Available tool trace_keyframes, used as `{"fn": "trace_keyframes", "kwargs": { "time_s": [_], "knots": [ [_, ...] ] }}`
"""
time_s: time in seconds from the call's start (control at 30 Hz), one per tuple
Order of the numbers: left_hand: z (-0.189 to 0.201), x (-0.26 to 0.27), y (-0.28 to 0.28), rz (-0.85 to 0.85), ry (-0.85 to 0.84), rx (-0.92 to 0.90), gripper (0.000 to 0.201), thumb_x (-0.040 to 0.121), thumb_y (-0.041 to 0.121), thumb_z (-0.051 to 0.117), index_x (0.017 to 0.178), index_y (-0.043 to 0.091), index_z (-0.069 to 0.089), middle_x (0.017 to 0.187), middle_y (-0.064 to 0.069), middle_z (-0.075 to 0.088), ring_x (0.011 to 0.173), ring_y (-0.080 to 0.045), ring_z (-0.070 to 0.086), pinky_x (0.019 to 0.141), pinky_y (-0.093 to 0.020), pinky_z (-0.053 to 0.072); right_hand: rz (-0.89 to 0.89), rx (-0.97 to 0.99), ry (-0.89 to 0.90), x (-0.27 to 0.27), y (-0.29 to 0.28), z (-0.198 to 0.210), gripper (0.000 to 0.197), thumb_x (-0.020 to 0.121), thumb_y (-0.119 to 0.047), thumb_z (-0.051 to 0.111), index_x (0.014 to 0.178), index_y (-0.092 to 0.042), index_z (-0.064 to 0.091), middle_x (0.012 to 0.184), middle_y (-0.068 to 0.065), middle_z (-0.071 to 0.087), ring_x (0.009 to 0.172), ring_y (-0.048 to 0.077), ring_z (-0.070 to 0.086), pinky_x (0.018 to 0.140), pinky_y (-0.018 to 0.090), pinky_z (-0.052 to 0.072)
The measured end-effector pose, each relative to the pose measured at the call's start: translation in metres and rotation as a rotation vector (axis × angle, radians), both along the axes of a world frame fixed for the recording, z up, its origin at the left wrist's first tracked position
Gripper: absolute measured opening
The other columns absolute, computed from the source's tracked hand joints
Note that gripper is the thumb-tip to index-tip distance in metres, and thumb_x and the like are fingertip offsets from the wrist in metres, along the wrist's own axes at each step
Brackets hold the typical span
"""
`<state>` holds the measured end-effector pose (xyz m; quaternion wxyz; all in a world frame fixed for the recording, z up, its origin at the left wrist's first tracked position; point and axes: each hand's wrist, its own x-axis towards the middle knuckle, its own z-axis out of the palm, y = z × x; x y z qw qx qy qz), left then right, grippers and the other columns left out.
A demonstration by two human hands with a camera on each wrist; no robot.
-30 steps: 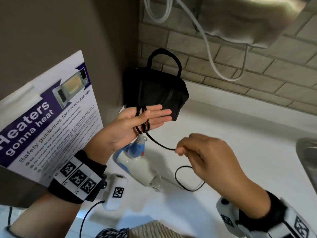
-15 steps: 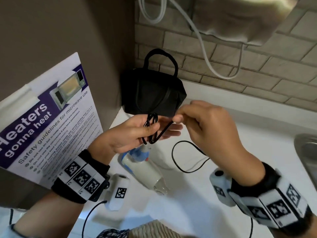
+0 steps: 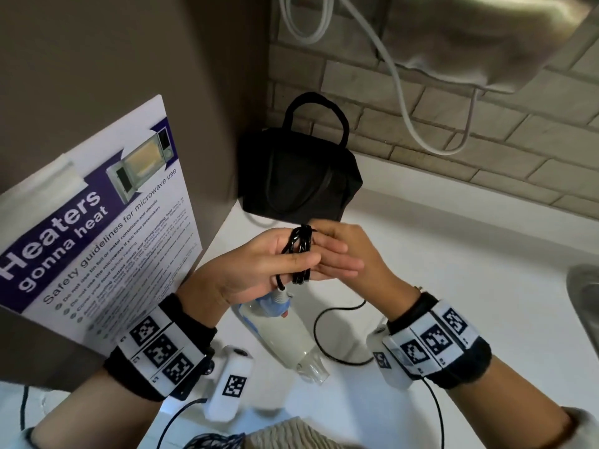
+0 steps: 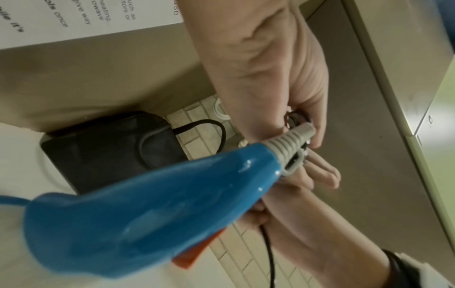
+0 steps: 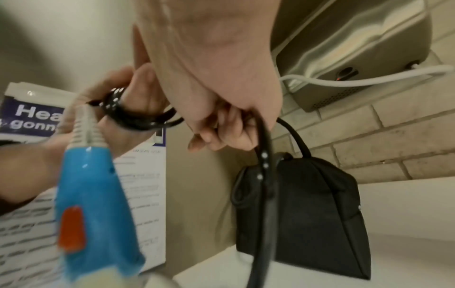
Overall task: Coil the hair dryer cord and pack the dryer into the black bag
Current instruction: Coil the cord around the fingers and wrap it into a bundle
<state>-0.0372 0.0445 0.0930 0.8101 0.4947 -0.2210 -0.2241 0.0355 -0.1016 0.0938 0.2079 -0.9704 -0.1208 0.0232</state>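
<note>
Winding the black cord [image 3: 301, 251] round the straight fingers of the left hand [image 3: 252, 273], pinning the coil under the thumb, right over the blue appliance [image 3: 275, 309] and the worktop [image 3: 453, 286]. Pinching the free length in the curled right hand [image 3: 353, 254]. Probably well along: several turns on, one slack loop left.

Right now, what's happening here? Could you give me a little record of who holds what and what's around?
work: black cord coiled round one hand
left hand: fingers straight, the coil wrapped round them, thumb pressing on it
right hand: fingers curled round the cord's loose run, just behind the left fingers
slack: one loop over the white counter
blue-and-white appliance: joined to the cord, below the left hand
behind: black bag against the brick wall
left side: microwave safety poster
</note>
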Motion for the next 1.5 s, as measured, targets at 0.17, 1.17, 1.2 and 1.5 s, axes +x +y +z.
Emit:
{"fn": "trace_keyframes", "kwargs": {
  "time_s": [0.17, 1.17, 1.2, 1.5],
  "knots": [
    [-0.001, 0.002, -0.002, 0.169, 0.014, -0.049, 0.033, 0.094, 0.003, 0.041, 0.124, 0.003, 0.055, 0.123, -0.013, 0.065, 0.118, -0.029, 0.06, 0.098, -0.031, 0.047, 0.237, -0.003, 0.043, -0.032, -0.01, -0.035, 0.034, 0.101, -0.026, 0.029, 0.102, -0.017, 0.061, 0.101, 0.01, 0.067, 0.092, 0.031, 0.064, 0.073, 0.04, 0.05],
    [-0.002, 0.016, 0.008, 0.434, 0.017, 0.157, 0.046, 0.094, -0.006, 0.046, 0.139, 0.001, 0.039, 0.136, -0.014, 0.056, 0.125, -0.023, 0.055, 0.11, -0.032, 0.037, 0.34, 0.018, -0.257, -0.085, -0.046, 0.041, 0.013, 0.089, -0.018, 0.044, 0.089, -0.023, 0.056, 0.077, -0.006, 0.066, 0.054, 0.027, 0.055, 0.048, 0.037, 0.048],
    [-0.003, 0.015, 0.01, 0.433, 0.022, 0.127, 0.046, 0.094, -0.006, 0.046, 0.139, 0.0, 0.039, 0.136, -0.015, 0.056, 0.125, -0.025, 0.055, 0.11, -0.033, 0.038, 0.326, 0.015, -0.279, -0.083, -0.048, 0.042, 0.013, 0.089, -0.017, 0.045, 0.088, -0.023, 0.057, 0.076, -0.007, 0.065, 0.053, 0.026, 0.054, 0.047, 0.036, 0.048],
    [-0.006, 0.012, 0.026, 0.436, 0.035, -0.112, 0.046, 0.093, -0.005, 0.036, 0.139, -0.003, 0.037, 0.138, -0.019, 0.052, 0.129, -0.032, 0.05, 0.109, -0.038, 0.039, 0.263, -0.16, 0.124, -0.07, -0.051, -0.005, 0.022, 0.091, -0.005, 0.034, 0.1, -0.023, 0.044, 0.083, -0.001, 0.059, 0.068, 0.031, 0.048, 0.061, 0.034, 0.041]
  ]
}}
